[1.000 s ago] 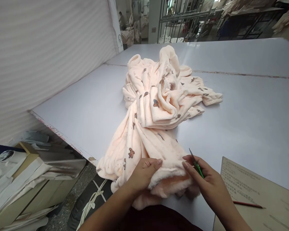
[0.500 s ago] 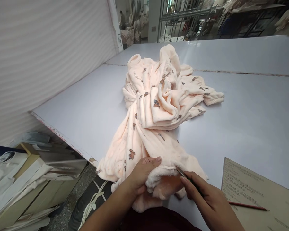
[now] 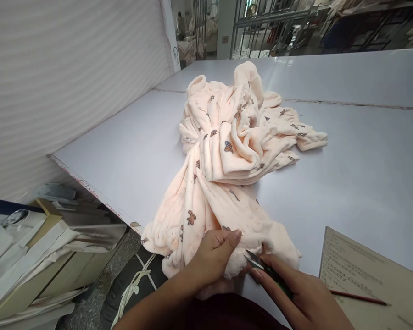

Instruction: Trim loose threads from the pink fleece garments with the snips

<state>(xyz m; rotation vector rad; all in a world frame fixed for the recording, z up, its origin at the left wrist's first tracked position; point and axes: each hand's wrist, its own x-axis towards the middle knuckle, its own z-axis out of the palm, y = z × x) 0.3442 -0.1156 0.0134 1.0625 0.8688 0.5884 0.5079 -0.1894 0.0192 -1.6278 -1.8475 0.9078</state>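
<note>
A pale peach fleece garment (image 3: 241, 211) printed with small brown bears lies bunched on the table, its near end hanging toward me. My left hand (image 3: 215, 256) is closed on the fuzzy edge of this fabric, thumb on top. In my right hand (image 3: 285, 284) is a pair of thread snips (image 3: 261, 266), their dark pointed blades aimed up and left at the edge, just right of my left thumb. Whether the tips touch the cloth, I cannot tell. My palm hides most of the snips' handle.
On the right, a printed paper sheet (image 3: 368, 270) carries a red pencil (image 3: 361, 297). A white quilted sheet (image 3: 72, 68) rises along the table's left side. Below left stands a box (image 3: 51, 256) with papers. Metal racks (image 3: 271, 23) and a distant person are behind the table (image 3: 358, 151).
My left hand has shifted slightly right and turned the fleece edge over, so less of its fuzzy inside shows. The snips' tips have dropped lower, their blades now more visible. The view has shifted slightly.
</note>
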